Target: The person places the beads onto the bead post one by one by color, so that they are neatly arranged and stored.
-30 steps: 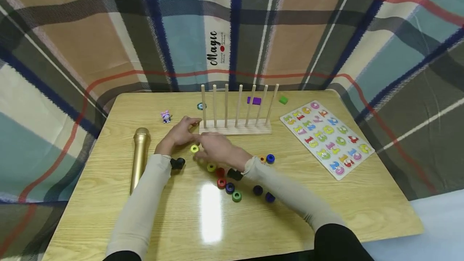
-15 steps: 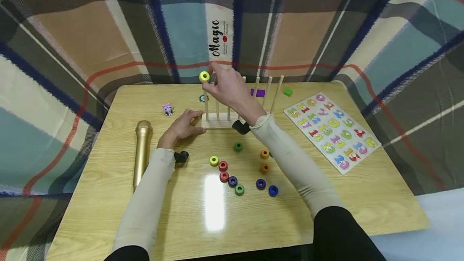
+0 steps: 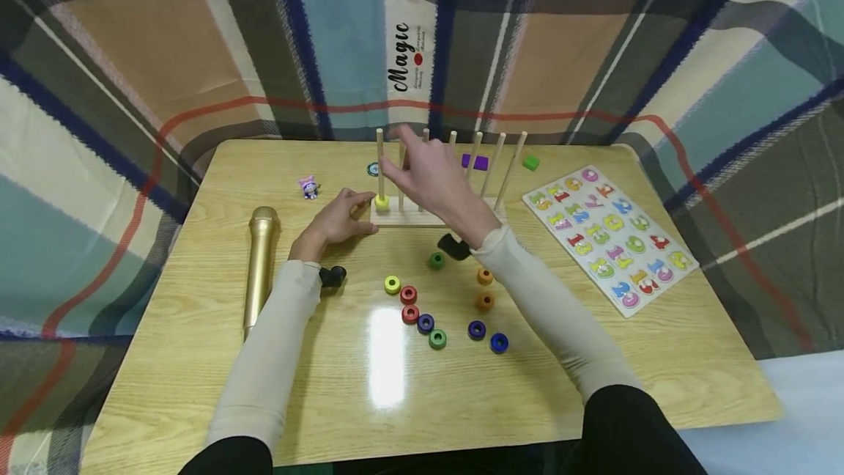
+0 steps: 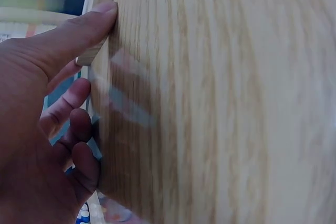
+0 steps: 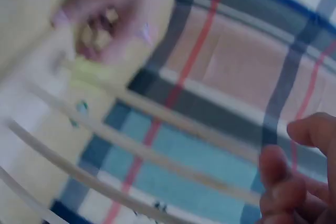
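Note:
A wooden peg rack [image 3: 412,220] with a row of upright pegs stands at the back of the table. My left hand [image 3: 335,221] grips its left end; the left wrist view shows the thumb [image 4: 86,27] on the base's edge and the fingers bent beside it. On the leftmost peg a yellow ring [image 3: 382,204] sits down at the base. My right hand [image 3: 437,176] is over the rack near the peg tops, thumb and fingers apart with nothing between them, and hides part of the pegs. The right wrist view shows these fingers [image 5: 283,195] beside the peg tips.
Several loose rings, including a yellow ring [image 3: 392,285], a red ring [image 3: 409,294] and a green ring [image 3: 437,339], lie in front. A gold microphone [image 3: 261,262] and small figurine [image 3: 308,187] are left, a number board [image 3: 609,237] right. Purple [image 3: 475,162] and green blocks [image 3: 530,163] lie behind.
My right hand picked up a yellow ring from the table, raised it to the leftmost peg and let it go; it dropped to the base. The left hand stays at the rack's end.

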Motion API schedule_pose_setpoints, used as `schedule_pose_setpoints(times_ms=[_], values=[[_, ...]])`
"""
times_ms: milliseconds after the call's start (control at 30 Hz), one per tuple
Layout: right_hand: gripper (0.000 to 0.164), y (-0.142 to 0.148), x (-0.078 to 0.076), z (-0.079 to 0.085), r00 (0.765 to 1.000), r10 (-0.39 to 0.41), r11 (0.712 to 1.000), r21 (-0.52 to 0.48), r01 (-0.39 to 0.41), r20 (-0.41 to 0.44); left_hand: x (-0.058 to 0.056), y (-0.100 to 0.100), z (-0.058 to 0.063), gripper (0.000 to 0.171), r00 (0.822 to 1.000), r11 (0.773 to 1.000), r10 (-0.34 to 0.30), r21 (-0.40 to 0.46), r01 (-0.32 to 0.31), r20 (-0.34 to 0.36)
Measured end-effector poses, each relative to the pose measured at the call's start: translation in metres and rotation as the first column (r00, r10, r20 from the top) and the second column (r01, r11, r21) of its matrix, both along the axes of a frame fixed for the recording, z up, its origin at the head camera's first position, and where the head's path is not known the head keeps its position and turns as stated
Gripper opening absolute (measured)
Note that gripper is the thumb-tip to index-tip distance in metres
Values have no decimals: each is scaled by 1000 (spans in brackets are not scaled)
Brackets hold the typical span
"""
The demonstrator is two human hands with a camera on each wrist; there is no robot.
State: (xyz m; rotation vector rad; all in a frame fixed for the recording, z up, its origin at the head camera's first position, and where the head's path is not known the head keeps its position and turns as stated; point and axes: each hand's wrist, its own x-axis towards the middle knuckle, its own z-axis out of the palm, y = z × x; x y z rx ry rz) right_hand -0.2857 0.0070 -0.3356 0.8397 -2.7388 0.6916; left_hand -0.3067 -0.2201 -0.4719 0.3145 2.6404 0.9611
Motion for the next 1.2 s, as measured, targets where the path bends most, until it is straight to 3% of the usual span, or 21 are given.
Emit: schedule_pose_setpoints(times_ms=[67, 133, 233, 333, 500, 633, 800, 867, 1000, 1067, 1200], values=[[37, 5, 18, -18, 998, 63, 998, 30, -63, -2, 0, 0, -1, 80, 1000, 1000, 0, -8, 0, -10], [36, 7, 38, -41, 990, 125, 982, 134, -131, 58, 1, 1, -1, 79, 1000, 1000, 1, -14, -2, -20], [43, 9, 64, -76, 961, 173, 920, 312, -236, 216, 1, 1, -1, 79, 1000, 1000, -1, -15, 1, -26], [43, 9, 79, -101, 948, 154, 873, 411, -262, 277, 0, 2, -2, 79, 1000, 1000, -3, -17, 3, -24], [28, 8, 83, -115, 962, 135, 897, 383, -220, 237, -1, 1, -4, 80, 1000, 1000, 7, -13, -7, -21], [27, 10, 78, -104, 957, 148, 935, 281, -218, 250, 0, 0, -3, 80, 1000, 1000, 5, -11, -6, -23], [32, 16, 51, -59, 964, 142, 988, 22, -150, 227, 0, 0, -4, 79, 999, 1000, -5, -11, 4, -33], [33, 18, 34, -37, 977, 128, 989, -102, -112, 170, 0, -1, -3, 79, 999, 1000, 1, -6, -1, -32], [33, 16, 3, -2, 995, 61, 958, -285, -38, 74, 1, -2, -3, 79, 1000, 1000, 8, 0, -8, -21], [34, 11, -9, 8, 998, 33, 951, -309, -14, 56, 2, -1, -2, 79, 1000, 1000, 10, 2, -10, -18], [38, 0, -20, 18, 997, -22, 964, -263, 41, 72, 3, 1, -2, 79, 1000, 1000, 7, -2, -7, -25]])
